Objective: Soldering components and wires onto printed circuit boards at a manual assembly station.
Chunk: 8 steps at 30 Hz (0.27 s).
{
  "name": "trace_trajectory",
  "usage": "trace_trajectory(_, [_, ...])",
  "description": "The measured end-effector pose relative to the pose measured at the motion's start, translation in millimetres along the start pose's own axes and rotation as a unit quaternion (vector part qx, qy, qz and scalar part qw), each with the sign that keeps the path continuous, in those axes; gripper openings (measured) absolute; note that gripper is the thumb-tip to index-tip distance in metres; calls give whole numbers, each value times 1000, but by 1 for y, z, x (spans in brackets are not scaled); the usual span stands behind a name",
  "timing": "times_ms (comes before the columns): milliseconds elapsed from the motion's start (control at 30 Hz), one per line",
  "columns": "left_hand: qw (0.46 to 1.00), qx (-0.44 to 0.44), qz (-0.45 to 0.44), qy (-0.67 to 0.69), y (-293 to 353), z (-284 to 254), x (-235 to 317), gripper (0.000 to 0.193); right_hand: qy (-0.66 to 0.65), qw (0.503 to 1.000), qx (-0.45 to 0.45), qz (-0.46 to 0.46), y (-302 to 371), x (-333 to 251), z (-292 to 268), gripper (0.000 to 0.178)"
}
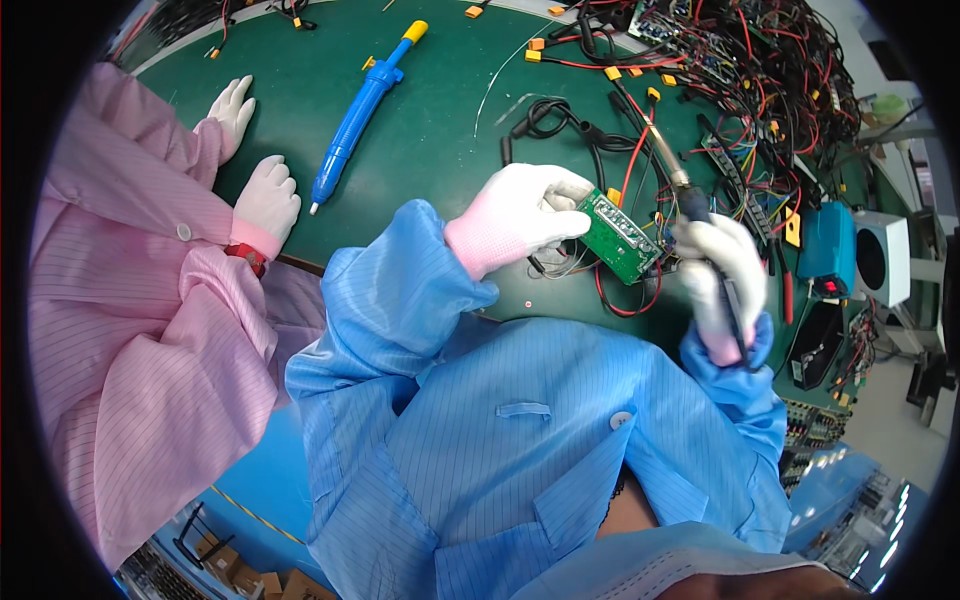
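In a white glove with a pink cuff, my left hand [530, 212] pinches the left end of a green circuit board [618, 238]. The board is held tilted above the table, its soldered side showing, with red and black wires running from it. My right hand [722, 270], gloved in white and slightly blurred, is closed around the dark handle of a soldering iron [668, 152]. The iron's metal shaft points up and away to the left, apart from the board. Its cable runs down past my wrist.
A blue desoldering pump [362, 125] lies on the green table [440, 130] at the left. Beside it rest a co-worker's gloved hands [268, 205]. Tangled wires and boards [770, 90] pile up at the far right. A teal box [828, 245] stands right of my right hand.
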State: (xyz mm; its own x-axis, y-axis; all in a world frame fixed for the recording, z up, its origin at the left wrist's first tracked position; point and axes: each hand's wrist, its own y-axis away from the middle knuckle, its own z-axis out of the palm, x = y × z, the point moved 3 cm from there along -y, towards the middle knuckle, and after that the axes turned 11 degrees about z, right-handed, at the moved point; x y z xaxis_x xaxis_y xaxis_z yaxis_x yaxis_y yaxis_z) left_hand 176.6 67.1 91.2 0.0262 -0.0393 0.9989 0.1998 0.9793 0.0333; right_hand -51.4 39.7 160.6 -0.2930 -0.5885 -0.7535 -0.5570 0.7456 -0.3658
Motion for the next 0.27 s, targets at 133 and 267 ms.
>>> trace_trajectory(133, [987, 75, 81, -114, 18, 12, 16, 38, 60, 996, 54, -24, 16, 7, 30, 46])
trace_trajectory(267, [909, 127, 250, -309, 47, 31, 39, 39, 6, 994, 78, -70, 27, 14, 36, 50])
